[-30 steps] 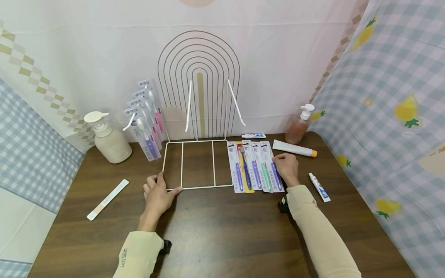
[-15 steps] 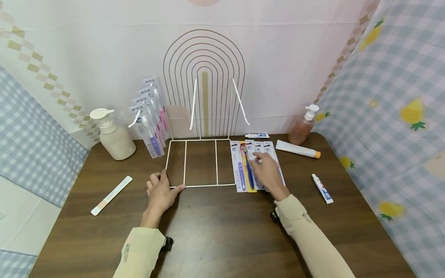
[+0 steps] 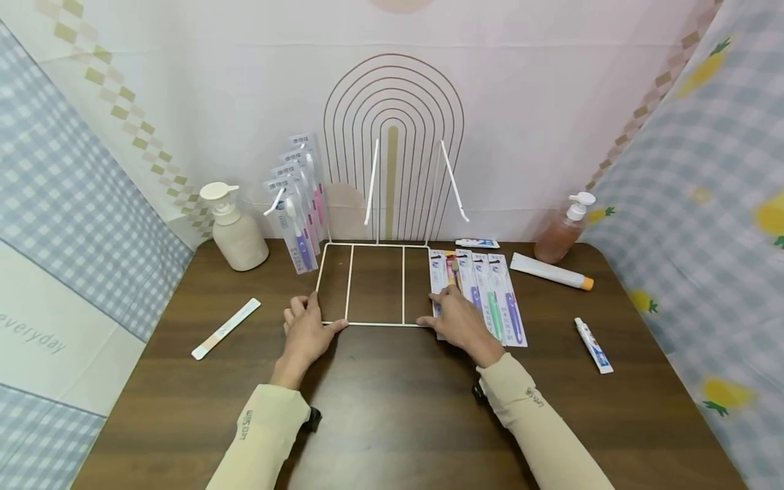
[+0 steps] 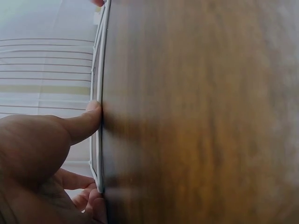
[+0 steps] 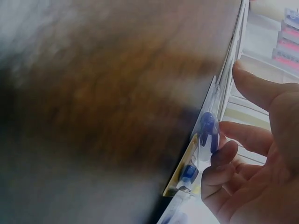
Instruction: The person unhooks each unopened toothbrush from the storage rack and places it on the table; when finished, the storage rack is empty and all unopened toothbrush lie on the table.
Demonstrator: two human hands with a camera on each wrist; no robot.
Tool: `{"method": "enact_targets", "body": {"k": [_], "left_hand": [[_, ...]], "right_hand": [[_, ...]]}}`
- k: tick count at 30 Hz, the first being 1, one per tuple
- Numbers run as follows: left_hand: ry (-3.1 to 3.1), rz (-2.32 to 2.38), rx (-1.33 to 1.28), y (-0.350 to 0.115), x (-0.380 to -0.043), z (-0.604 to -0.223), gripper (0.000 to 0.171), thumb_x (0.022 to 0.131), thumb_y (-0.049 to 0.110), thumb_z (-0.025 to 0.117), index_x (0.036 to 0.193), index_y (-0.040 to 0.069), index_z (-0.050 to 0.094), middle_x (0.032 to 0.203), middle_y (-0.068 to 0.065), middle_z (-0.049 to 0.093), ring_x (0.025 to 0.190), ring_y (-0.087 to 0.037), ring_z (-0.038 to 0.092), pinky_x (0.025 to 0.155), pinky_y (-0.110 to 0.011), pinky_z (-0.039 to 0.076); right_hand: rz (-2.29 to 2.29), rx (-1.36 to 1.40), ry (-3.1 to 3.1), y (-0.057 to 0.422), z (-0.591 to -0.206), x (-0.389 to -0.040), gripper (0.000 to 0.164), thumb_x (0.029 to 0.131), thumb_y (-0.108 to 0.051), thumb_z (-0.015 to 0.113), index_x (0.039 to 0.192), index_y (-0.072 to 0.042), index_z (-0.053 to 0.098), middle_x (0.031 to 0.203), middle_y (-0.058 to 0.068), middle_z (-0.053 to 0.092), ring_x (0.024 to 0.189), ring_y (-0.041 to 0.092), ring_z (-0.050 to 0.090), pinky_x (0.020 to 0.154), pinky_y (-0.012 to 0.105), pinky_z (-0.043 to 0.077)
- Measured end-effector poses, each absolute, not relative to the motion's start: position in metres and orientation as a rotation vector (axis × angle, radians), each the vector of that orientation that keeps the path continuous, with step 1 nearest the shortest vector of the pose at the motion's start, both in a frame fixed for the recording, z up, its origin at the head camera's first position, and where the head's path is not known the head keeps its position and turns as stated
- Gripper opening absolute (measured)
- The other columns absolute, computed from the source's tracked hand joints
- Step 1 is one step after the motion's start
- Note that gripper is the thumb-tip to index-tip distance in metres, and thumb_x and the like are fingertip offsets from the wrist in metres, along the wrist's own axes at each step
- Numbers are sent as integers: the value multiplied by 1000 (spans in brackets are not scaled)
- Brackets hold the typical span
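A white wire rack (image 3: 373, 324) with a rectangular base and upright arms stands on the table in the head view. My left hand (image 3: 308, 338) holds its front left corner, thumb on the front wire (image 4: 99, 140) and fingers around the side. Beside the rack's right edge lies a row of packaged toothbrushes (image 3: 495, 306), overlapping one another. My right hand (image 3: 462, 320) is over the leftmost packs, hiding their lower parts. Its thumb reaches the rack's front right corner, and its fingertips are right at a toothbrush pack (image 5: 208, 128) with a blue handle.
Several packaged toothbrushes (image 3: 300, 235) hang on the rack's left hook. A cream pump bottle (image 3: 240, 238) stands left and an amber pump bottle (image 3: 559, 235) right. Tubes (image 3: 551, 272) lie right, a small tube (image 3: 478, 243) behind the packs, and a slim white packet (image 3: 225, 329) at left.
My right hand has moved left, from the rightmost toothbrush pack across the row to the rack's front right corner. My left hand stays at its corner. The head view has swung left.
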State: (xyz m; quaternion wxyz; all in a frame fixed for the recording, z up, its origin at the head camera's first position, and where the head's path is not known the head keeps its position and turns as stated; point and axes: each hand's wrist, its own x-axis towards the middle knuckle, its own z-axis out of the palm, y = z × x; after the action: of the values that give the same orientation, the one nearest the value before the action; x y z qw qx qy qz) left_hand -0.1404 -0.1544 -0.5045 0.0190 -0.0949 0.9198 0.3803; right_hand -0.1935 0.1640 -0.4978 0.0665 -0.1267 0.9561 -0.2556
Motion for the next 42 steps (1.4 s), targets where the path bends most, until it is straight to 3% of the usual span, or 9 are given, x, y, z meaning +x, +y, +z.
{"method": "enact_targets", "body": {"k": [7, 11, 16, 21, 24, 27, 31, 38, 42], "left_hand": [[2860, 1172, -306, -158, -140, -505, 102, 102, 31, 86, 175, -11, 29, 163, -38, 33, 141, -57, 32, 124, -72, 30], [2858, 1202, -295, -163, -141, -501, 97, 102, 33, 86, 172, -12, 36, 160, -41, 37, 142, -59, 37, 123, -72, 37], [2901, 1290, -316, -185, -152, -496, 96, 109, 48, 77, 169, -15, 37, 148, -40, 55, 132, -58, 59, 115, -68, 52], [2928, 1587, -452, -194, -151, -450, 79, 112, 31, 75, 171, -10, 41, 148, -35, 61, 121, -48, 70, 105, -54, 60], [2956, 1752, -487, -198, -155, -430, 71, 113, 30, 73, 171, -2, 47, 153, -28, 62, 116, -38, 70, 96, -34, 57], [2962, 1874, -438, -199, -160, -416, 63, 114, 29, 72, 169, 3, 53, 155, -21, 65, 114, -28, 66, 91, -23, 49], [2973, 1961, -355, -198, -169, -401, 52, 113, 22, 73, 160, 4, 64, 149, -19, 71, 110, -23, 63, 91, -22, 46], [2910, 2068, -358, -202, -182, -391, 37, 111, 14, 74, 144, -1, 74, 135, -19, 76, 97, -10, 64, 84, -16, 49], [2896, 2119, -328, -205, -183, -389, 27, 109, 11, 74, 131, -5, 78, 113, -6, 75, 83, 0, 63, 77, -13, 50]], "right_hand": [[-731, -415, 2906, 167, -516, -204, 80, 93, -52, 95, 153, -5, 73, 141, 19, 68, 91, 25, 67, 68, 38, 53], [-704, -436, 2915, 169, -518, -206, 76, 93, -52, 94, 150, -5, 75, 141, 19, 67, 100, 29, 72, 73, 42, 58], [-686, -478, 2927, 173, -527, -212, 77, 95, -55, 92, 151, -5, 74, 140, 20, 66, 97, 27, 70, 69, 39, 56], [-681, -486, 2920, 175, -522, -211, 79, 95, -56, 91, 152, -5, 73, 141, 20, 66, 94, 26, 70, 65, 38, 53], [-701, -454, 2912, 176, -520, -208, 83, 94, -55, 93, 155, -4, 70, 140, 20, 66, 94, 27, 70, 66, 39, 55], [-700, -438, 2920, 181, -527, -211, 87, 94, -54, 93, 159, -3, 66, 140, 20, 66, 95, 27, 70, 71, 41, 57], [-687, -462, 2929, 185, -537, -215, 93, 93, -53, 94, 162, -1, 62, 141, 22, 66, 92, 23, 67, 70, 38, 56], [-736, -455, 2897, 181, -538, -216, 93, 92, -53, 95, 163, -2, 61, 146, 23, 60, 87, 22, 64, 66, 33, 51], [-758, -462, 2873, 179, -537, -217, 93, 93, -51, 95, 162, 0, 61, 146, 25, 55, 78, 20, 59, 58, 32, 47]]}}
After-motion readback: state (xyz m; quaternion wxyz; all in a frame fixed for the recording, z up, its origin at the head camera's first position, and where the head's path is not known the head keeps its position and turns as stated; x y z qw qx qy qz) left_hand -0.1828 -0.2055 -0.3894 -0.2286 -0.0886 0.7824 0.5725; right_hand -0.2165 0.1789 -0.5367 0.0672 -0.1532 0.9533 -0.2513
